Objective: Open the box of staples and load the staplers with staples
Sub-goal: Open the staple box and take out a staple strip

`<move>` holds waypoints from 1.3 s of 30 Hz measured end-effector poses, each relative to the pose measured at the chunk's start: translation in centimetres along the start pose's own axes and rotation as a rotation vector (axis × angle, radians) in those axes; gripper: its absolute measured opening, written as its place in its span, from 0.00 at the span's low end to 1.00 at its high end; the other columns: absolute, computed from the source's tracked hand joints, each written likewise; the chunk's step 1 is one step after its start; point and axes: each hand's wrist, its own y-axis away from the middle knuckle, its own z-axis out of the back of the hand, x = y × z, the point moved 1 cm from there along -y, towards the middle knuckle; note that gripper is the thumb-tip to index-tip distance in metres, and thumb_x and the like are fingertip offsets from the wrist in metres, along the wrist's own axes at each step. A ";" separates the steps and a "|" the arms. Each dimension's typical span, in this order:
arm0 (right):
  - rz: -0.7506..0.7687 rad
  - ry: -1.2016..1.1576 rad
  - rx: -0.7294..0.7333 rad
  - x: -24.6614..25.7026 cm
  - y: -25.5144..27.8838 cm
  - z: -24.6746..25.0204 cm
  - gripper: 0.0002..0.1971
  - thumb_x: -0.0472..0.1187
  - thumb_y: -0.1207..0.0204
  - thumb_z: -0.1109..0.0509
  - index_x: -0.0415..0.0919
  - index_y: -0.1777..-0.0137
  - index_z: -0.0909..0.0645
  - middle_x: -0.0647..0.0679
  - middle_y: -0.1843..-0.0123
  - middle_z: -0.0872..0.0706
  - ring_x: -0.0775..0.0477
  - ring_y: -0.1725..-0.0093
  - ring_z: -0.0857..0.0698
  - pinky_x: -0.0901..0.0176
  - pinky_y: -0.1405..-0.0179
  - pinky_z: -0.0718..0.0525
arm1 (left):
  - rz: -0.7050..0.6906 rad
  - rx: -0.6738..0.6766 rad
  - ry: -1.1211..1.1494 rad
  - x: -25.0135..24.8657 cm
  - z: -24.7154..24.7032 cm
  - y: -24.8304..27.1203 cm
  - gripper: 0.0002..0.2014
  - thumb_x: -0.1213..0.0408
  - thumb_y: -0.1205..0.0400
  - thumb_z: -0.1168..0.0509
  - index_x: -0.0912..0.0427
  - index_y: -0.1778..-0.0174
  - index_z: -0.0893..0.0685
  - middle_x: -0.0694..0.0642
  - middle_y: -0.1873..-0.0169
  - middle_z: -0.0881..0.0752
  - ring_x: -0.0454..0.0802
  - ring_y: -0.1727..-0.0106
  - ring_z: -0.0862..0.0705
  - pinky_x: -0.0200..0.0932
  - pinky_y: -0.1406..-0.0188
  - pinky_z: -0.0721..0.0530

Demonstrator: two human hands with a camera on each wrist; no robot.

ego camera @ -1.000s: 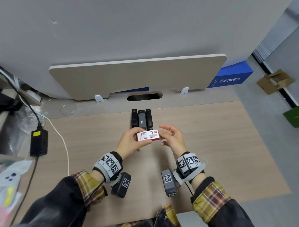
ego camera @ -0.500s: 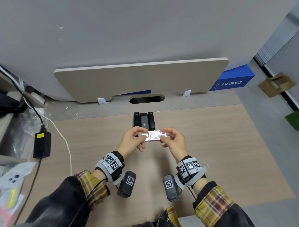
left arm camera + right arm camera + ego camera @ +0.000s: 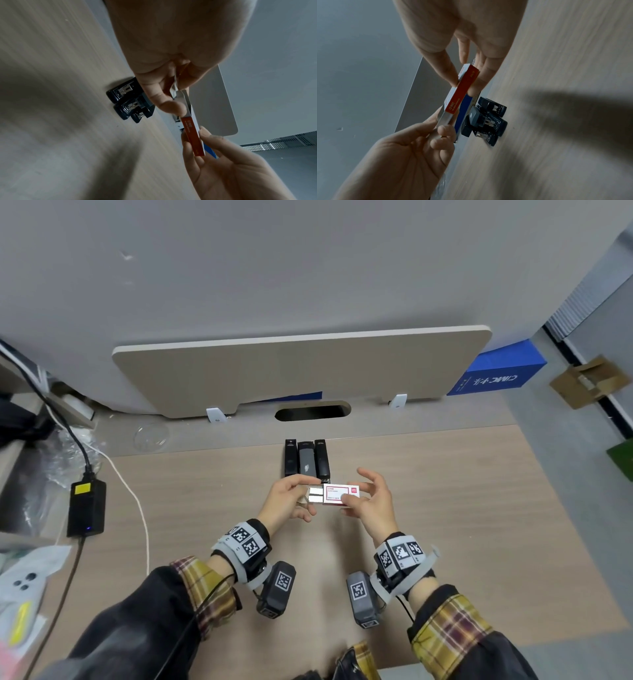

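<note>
A small red and white staple box [image 3: 337, 494] is held above the wooden desk [image 3: 445, 508], just in front of three staplers [image 3: 306, 458] lying side by side. My right hand [image 3: 358, 495] pinches the box's outer sleeve [image 3: 464, 88] between thumb and fingers. My left hand [image 3: 303, 495] pinches the silvery inner tray [image 3: 315, 495], which sticks out of the sleeve's left end. The left wrist view shows the sleeve's red side [image 3: 193, 136] and the staplers [image 3: 130, 102] beyond; the tray [image 3: 444, 119] appears in the right wrist view.
A black power adapter [image 3: 85, 508] with a white cable [image 3: 137, 501] lies at the desk's left. Plastic bags and packets [image 3: 24, 587] crowd the left edge. A beige panel [image 3: 301, 371] stands behind the desk, with a blue box [image 3: 496, 371] to its right.
The inner tray has slid out of the sleeve to the left as my hands drew apart. The staplers have not moved.
</note>
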 end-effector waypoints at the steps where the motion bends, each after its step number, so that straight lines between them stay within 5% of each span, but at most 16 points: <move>1: -0.012 0.001 0.019 0.0 -0.1 0.0 0.26 0.23 0.28 0.28 0.42 0.32 0.26 0.40 0.46 0.19 0.45 0.55 0.12 0.58 0.63 0.10 | -0.011 0.000 -0.007 0.1 -0.2 -0.2 0.10 0.76 0.15 0.42 0.66 0.46 0.16 0.66 0.59 0.15 0.49 0.77 0.18 0.41 0.80 0.16; 7: -0.003 0.023 -0.026 -0.5 -1.2 0.1 0.19 0.21 0.29 0.31 0.41 0.43 0.19 0.41 0.48 0.19 0.47 0.59 0.14 0.61 0.67 0.12 | -0.054 -0.056 -0.089 1.0 -0.6 -1.3 0.11 0.81 0.19 0.40 0.61 0.49 0.20 0.64 0.57 0.17 0.50 0.80 0.19 0.41 0.83 0.19; 15: -0.014 0.051 -0.149 -2.7 -3.4 1.5 0.19 0.19 0.30 0.34 0.39 0.44 0.18 0.39 0.48 0.17 0.45 0.59 0.15 0.55 0.64 0.12 | -0.068 -0.107 -0.159 2.2 -2.3 -3.3 0.10 0.76 0.15 0.46 0.56 0.55 0.28 0.59 0.60 0.21 0.55 0.78 0.17 0.42 0.82 0.19; 22: -0.019 0.124 -0.119 -5.3 -6.0 3.5 0.21 0.18 0.32 0.34 0.45 0.50 0.18 0.40 0.53 0.16 0.46 0.66 0.16 0.65 0.73 0.17 | -0.069 -0.151 -0.251 5.2 -4.4 -5.2 0.15 0.77 0.19 0.42 0.50 0.63 0.27 0.63 0.58 0.18 0.54 0.73 0.20 0.43 0.79 0.23; 25: 0.006 0.168 -0.134 -6.1 -7.0 4.7 0.22 0.20 0.32 0.33 0.48 0.50 0.18 0.41 0.52 0.14 0.44 0.57 0.15 0.58 0.63 0.12 | -0.039 -0.171 -0.217 6.8 -5.6 -5.7 0.15 0.79 0.20 0.40 0.51 0.59 0.28 0.62 0.61 0.17 0.53 0.72 0.22 0.45 0.73 0.23; 30: 0.087 0.312 -0.086 -6.5 -7.4 6.3 0.21 0.28 0.36 0.31 0.54 0.48 0.18 0.53 0.49 0.13 0.43 0.49 0.14 0.40 0.46 0.14 | 0.212 -0.293 0.151 8.9 -7.6 -6.9 0.13 0.77 0.17 0.41 0.60 0.41 0.31 0.64 0.49 0.20 0.58 0.61 0.14 0.51 0.61 0.13; 33: 0.120 0.344 -0.046 -6.2 -7.7 6.6 0.21 0.29 0.34 0.29 0.56 0.48 0.18 0.55 0.48 0.13 0.46 0.49 0.14 0.52 0.47 0.15 | 0.281 -0.261 0.267 8.7 -8.3 -8.4 0.17 0.77 0.18 0.41 0.62 0.35 0.31 0.68 0.46 0.18 0.59 0.63 0.13 0.53 0.60 0.11; 39: 0.253 0.369 0.024 -4.5 -7.9 6.1 0.20 0.26 0.33 0.30 0.49 0.46 0.17 0.58 0.49 0.13 0.57 0.51 0.15 0.66 0.53 0.18 | 0.285 -0.199 0.399 8.1 -9.0 -9.6 0.09 0.71 0.16 0.43 0.60 0.44 0.20 0.66 0.45 0.15 0.61 0.54 0.12 0.58 0.52 0.10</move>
